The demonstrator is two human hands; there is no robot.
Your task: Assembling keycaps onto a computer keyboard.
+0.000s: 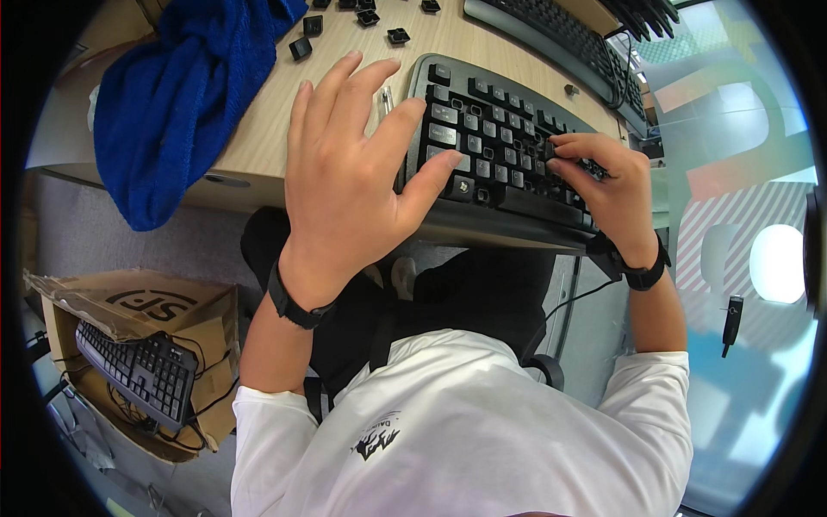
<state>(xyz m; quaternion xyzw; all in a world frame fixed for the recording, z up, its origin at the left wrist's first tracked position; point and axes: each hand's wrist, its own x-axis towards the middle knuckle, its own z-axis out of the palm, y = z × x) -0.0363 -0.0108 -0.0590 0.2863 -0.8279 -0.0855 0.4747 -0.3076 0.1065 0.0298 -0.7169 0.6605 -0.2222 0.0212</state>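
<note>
A black keyboard [488, 129] lies at the table's front edge, with several keycaps off and bare sockets showing among the rest. My left hand [349, 172] is over its left end, fingers spread and holding nothing; the thumb tip reaches the lower-left keys. Over the right part of the keys, my right hand [607, 168] pinches a small black keycap [549, 148] between thumb and forefinger. How far that keycap is seated cannot be made out. Loose black keycaps [301, 49] lie on the table beyond my left fingertips. A thin, clear stick-like piece [387, 100] rests beside the keyboard's left edge.
A blue towel [185, 103] hangs over the table's left edge. Behind the keyboard lies a second black keyboard [551, 43] with its cable, and a small brownish piece [571, 90] near it. On the floor at left, a cardboard box [220, 302] holds another keyboard [142, 370] and cables.
</note>
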